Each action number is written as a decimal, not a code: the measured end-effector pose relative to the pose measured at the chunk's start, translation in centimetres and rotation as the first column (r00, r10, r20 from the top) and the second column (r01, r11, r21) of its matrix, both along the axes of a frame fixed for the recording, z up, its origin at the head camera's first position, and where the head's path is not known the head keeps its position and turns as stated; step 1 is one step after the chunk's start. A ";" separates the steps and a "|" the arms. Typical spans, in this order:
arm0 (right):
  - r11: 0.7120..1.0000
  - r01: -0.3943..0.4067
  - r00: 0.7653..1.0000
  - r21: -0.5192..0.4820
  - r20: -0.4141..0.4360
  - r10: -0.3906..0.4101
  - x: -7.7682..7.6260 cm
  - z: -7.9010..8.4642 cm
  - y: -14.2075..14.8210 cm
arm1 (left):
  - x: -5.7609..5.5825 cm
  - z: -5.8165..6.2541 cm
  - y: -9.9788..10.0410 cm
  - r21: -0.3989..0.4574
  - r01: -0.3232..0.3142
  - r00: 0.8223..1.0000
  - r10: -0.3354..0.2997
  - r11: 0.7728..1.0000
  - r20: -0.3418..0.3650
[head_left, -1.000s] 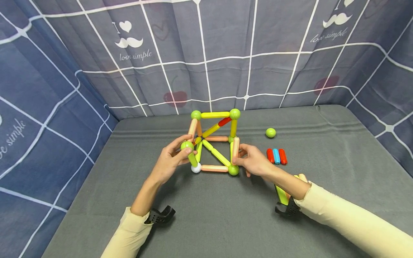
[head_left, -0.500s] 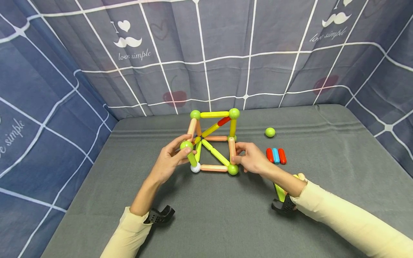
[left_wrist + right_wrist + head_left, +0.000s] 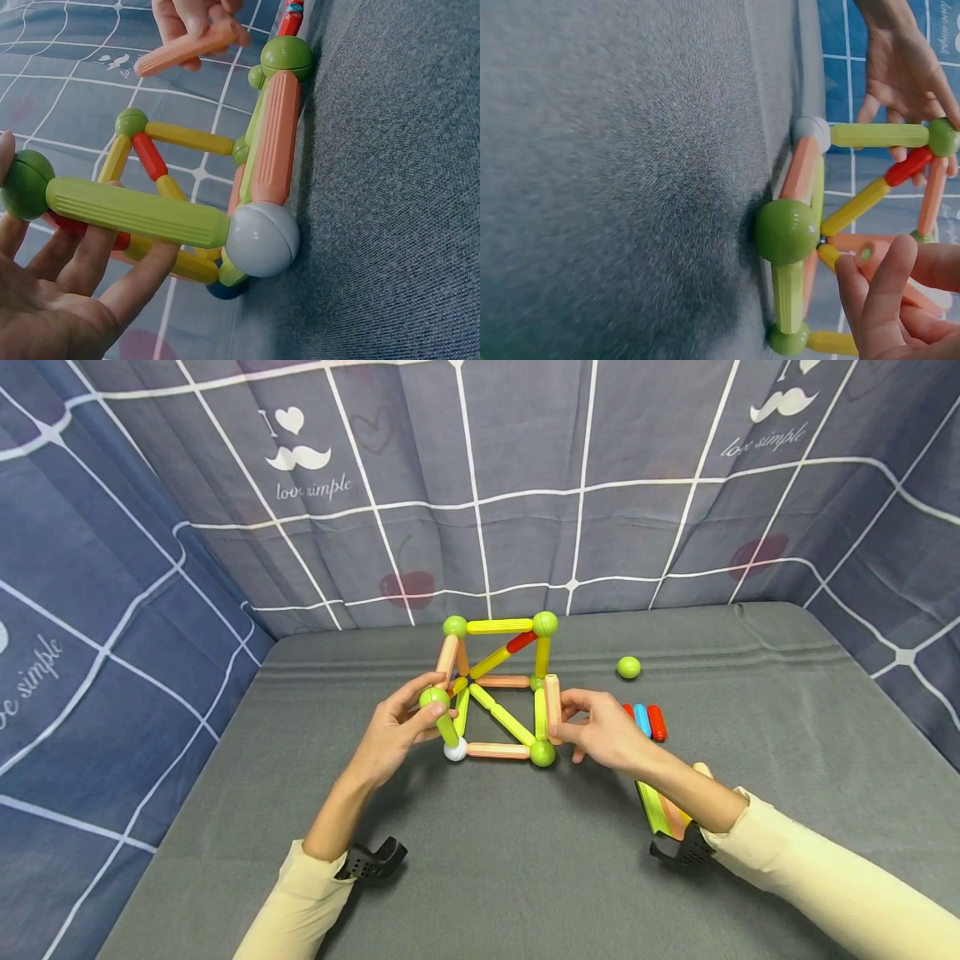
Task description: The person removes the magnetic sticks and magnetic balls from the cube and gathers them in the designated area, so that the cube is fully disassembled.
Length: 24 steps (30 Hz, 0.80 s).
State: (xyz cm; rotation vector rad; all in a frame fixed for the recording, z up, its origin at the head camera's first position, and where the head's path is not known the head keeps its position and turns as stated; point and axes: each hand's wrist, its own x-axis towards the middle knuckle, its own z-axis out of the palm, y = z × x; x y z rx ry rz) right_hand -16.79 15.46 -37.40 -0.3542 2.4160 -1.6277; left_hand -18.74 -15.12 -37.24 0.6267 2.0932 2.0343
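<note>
Head view: on a dark grey cloth (image 3: 487,860), a box-like frame of coloured plastic rods and balls (image 3: 513,727), between two well-separated hands. Left hand (image 3: 393,735) at the near-left corner, thumb and fingers around a glossy green plastic ball (image 3: 434,697), apparently to steady the frame. Right hand (image 3: 600,727) pinching a ribbed peach plastic rod (image 3: 552,702) nearly upright, low down, likely for alignment near the postless green corner ball (image 3: 543,752). Farther right, a loose green plastic ball (image 3: 628,667) and short red and blue plastic rods (image 3: 642,721), probably there for easy reach. Left wrist view: fingers behind a ribbed lime plastic post (image 3: 139,211), seemingly as backing, above a glossy white plastic ball (image 3: 262,238); peach rod apart from the frame. Right wrist view: rod's lower end bare among the fingers, perhaps for unblocked contact.
</note>
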 end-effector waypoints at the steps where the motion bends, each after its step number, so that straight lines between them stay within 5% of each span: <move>1: 1.000 0.001 1.000 -0.005 0.004 -0.001 0.2 0.1 0.3 | 0.0 0.0 0.0 0.000 0.000 1.000 0.000 1.000 0.001; 13: 0.996 -0.013 1.000 -0.092 -0.007 0.012 2.6 0.7 2.9 | -0.1 -0.1 0.1 0.010 0.007 1.000 -0.007 1.000 -0.017; 24: 0.998 0.001 1.000 -0.067 -0.006 -0.001 4.7 1.1 6.5 | 0.0 -0.1 0.1 0.012 0.007 1.000 -0.007 1.000 -0.018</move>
